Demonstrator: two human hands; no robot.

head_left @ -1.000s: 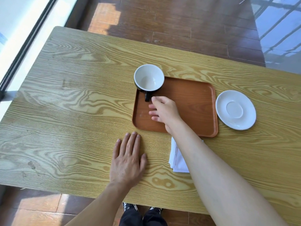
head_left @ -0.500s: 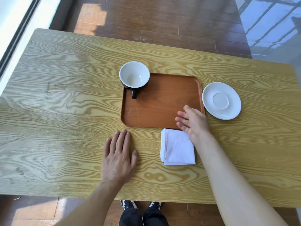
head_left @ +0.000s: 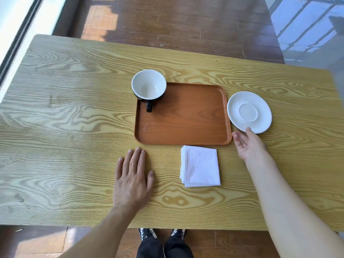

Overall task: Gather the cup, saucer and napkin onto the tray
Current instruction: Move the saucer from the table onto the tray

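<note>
A black cup (head_left: pixel 149 87) with a white inside stands in the far left corner of the brown tray (head_left: pixel 186 123), its handle pointing toward me. The white saucer (head_left: pixel 249 111) lies on the table just right of the tray. A folded white napkin (head_left: pixel 201 166) lies on the table in front of the tray. My right hand (head_left: pixel 247 144) is open, palm turned left, with the thumb tip touching the saucer's near rim. My left hand (head_left: pixel 133 179) rests flat on the table, left of the napkin, holding nothing.
The wooden table (head_left: pixel 65 118) stretches wide to the left and right. Its near edge is close to my body, with my shoes (head_left: pixel 162 233) below. A window frame (head_left: pixel 20 34) runs along the far left, dark wood floor beyond.
My right hand left the cup on the tray, drew back across the tray's near edge, then moved right to the saucer's rim. My left hand stayed flat on the table.
</note>
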